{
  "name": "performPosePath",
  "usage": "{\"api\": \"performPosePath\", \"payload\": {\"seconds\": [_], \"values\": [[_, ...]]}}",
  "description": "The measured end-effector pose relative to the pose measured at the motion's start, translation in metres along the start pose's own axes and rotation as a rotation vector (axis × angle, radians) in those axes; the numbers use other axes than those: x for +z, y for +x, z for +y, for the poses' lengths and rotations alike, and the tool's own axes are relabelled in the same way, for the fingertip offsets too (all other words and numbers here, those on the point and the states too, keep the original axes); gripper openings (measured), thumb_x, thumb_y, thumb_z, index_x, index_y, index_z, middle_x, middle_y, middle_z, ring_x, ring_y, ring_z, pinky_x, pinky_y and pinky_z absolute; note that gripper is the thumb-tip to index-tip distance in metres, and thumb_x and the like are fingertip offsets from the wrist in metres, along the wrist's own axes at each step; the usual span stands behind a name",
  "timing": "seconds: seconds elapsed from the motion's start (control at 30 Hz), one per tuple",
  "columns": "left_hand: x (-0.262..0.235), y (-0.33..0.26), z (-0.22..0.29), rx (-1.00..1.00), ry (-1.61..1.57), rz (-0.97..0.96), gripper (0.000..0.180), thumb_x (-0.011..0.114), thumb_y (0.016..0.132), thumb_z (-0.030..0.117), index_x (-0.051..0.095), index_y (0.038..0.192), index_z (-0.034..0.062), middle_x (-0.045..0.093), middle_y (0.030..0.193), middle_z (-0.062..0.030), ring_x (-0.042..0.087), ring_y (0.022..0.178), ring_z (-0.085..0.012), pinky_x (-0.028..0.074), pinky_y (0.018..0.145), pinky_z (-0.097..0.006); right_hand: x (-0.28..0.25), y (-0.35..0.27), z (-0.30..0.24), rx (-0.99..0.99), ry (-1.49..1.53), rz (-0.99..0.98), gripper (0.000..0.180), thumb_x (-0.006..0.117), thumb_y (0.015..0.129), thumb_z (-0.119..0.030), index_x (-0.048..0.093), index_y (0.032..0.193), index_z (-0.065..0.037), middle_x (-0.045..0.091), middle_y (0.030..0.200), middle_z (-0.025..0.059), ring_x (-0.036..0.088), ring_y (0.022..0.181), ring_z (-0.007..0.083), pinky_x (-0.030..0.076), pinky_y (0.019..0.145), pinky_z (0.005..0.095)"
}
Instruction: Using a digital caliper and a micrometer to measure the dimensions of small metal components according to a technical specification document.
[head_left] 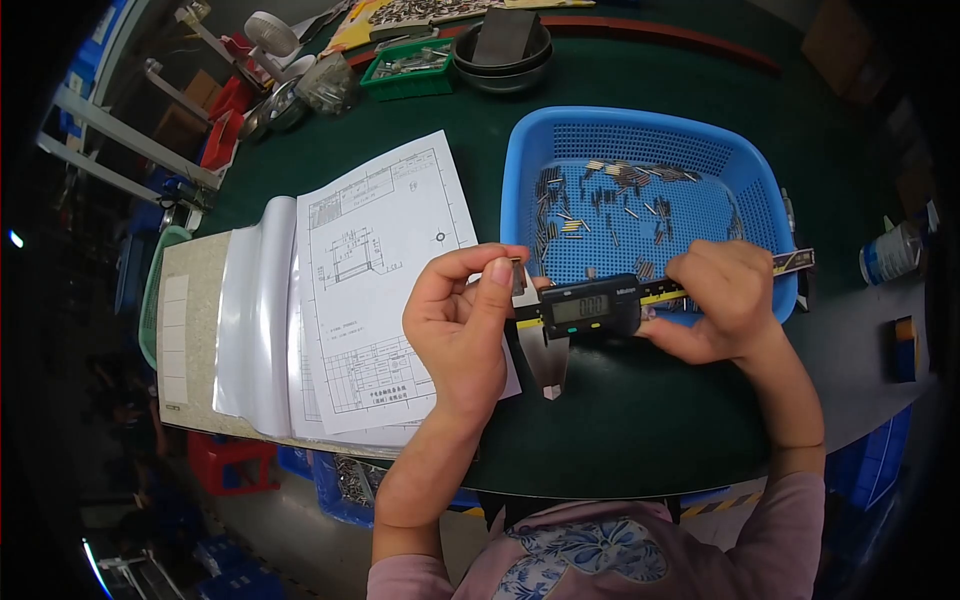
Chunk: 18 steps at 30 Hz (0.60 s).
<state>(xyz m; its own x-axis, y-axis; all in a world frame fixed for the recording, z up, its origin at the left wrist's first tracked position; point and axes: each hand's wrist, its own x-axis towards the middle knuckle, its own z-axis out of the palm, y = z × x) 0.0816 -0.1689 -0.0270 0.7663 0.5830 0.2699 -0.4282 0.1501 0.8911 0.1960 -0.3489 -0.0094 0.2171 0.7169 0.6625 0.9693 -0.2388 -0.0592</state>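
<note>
My right hand (pixel 725 300) is closed round the beam of a digital caliper (pixel 595 305), with the thumb under its sliding display. The caliper lies level above the table's front, its long jaws pointing down and seemingly together. At the caliper's left end is my left hand (pixel 465 320), thumb and forefinger pinched beside the small upper jaws. A small brass-and-dark bit shows at those fingertips; whether it is a pin or part of the caliper I cannot tell. Behind the caliper stands a blue plastic basket (pixel 520 170) with many short metal pins (pixel 640 180) scattered in it.
An open folder (pixel 195 330) with a technical drawing sheet (pixel 390 220) lies left of the basket. Farther back are a green tray (pixel 410 85) of metal parts, stacked metal bowls (pixel 500 75) and a small fan (pixel 272 33). A can (pixel 890 253) is at the right.
</note>
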Motion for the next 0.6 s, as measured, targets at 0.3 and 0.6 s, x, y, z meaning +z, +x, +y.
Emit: {"api": "performPosePath", "payload": {"seconds": [0.3,0.6], "values": [[0.0022,-0.0005,-0.0001,-0.003,0.031,0.038,0.011,0.051,0.083,0.004,0.050,0.089,-0.0044,0.058,0.086,-0.0145,0.060,0.068,-0.0158,0.051,0.062,-0.024,-0.0009,-0.0002,-0.0008,0.001,0.104,-0.030,0.033,0.067,0.060,-0.034,0.051,0.064,-0.005,0.042,0.052,0.0040,0.045,0.040,0.0176,0.031,0.036,0.0279],[0.0026,-0.0006,-0.0035,-0.018,0.094,0.070,0.011,0.052,0.082,0.006,0.052,0.088,-0.0037,0.057,0.085,-0.0142,0.058,0.066,-0.0147,0.052,0.061,-0.025,-0.0020,-0.0006,0.0024,-0.006,0.095,-0.025,0.032,0.068,0.059,-0.033,0.051,0.065,-0.006,0.041,0.052,0.0033,0.045,0.041,0.0174,0.031,0.036,0.0275]]}}
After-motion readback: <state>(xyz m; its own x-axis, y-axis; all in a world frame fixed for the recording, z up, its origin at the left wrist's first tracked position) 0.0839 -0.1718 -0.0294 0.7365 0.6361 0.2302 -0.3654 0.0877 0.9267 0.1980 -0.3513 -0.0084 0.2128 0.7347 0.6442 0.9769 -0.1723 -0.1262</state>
